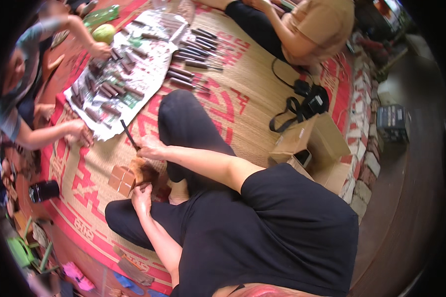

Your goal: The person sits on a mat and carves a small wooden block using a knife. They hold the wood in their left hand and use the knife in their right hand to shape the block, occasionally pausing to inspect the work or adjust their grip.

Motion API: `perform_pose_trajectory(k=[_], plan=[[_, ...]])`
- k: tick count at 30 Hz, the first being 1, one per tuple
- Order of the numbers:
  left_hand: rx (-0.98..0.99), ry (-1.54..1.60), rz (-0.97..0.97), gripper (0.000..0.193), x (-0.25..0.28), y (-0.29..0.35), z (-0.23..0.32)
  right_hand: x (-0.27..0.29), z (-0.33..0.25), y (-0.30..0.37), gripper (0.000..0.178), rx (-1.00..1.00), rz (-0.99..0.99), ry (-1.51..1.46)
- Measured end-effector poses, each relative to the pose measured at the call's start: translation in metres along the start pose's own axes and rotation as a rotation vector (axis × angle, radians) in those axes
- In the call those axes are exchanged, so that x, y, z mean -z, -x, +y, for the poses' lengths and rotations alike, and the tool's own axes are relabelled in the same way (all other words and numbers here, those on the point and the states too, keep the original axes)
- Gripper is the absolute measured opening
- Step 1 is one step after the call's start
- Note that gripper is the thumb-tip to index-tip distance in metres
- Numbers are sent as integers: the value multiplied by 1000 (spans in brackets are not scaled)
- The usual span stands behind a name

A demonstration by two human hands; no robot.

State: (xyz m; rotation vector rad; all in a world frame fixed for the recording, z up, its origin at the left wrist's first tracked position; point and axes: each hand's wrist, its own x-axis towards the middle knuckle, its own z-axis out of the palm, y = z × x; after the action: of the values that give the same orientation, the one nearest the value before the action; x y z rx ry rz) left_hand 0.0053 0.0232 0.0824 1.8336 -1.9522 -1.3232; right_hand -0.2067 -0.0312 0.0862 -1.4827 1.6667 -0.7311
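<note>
My right hand (151,148) is closed around a slender dark-handled tool (128,132) that points up and left; its working end is hidden by my fingers. Below it, my left hand (142,197) grips the near edge of a carved orange-brown wooden piece (144,170), its fingers partly hidden. Against the piece's left side sits a square brown block (121,180) with pale crossing lines. Both lie between my crossed legs, over the woven mat (243,119).
Several dark-handled chisels (195,63) lie ahead on the mat. A white sheet (156,74) bears many wooden-handled tools; one person's hands (79,131) reach beside it. Another person (317,29) sits at the far right. A camera (314,99) and an open cardboard box (307,141) stand right.
</note>
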Motion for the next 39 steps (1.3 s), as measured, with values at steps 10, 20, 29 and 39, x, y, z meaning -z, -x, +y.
perform_pose_trajectory(k=[10, 20, 29, 39], plan=[[-228, 624, -116, 16, -1, 24, 122, 25, -13, 13, 20, 29, 201, -129], [-461, 797, 22, 25, 2, -37, 178, 80, -36, 48, 22, 329, 231, -23], [-545, 929, -34, 18, -4, -36, 191, 209, -59, 86, 22, 354, 36, 458], [-486, 808, -72, 21, 7, -50, 175, 388, -32, 353, 15, -157, 484, 159]])
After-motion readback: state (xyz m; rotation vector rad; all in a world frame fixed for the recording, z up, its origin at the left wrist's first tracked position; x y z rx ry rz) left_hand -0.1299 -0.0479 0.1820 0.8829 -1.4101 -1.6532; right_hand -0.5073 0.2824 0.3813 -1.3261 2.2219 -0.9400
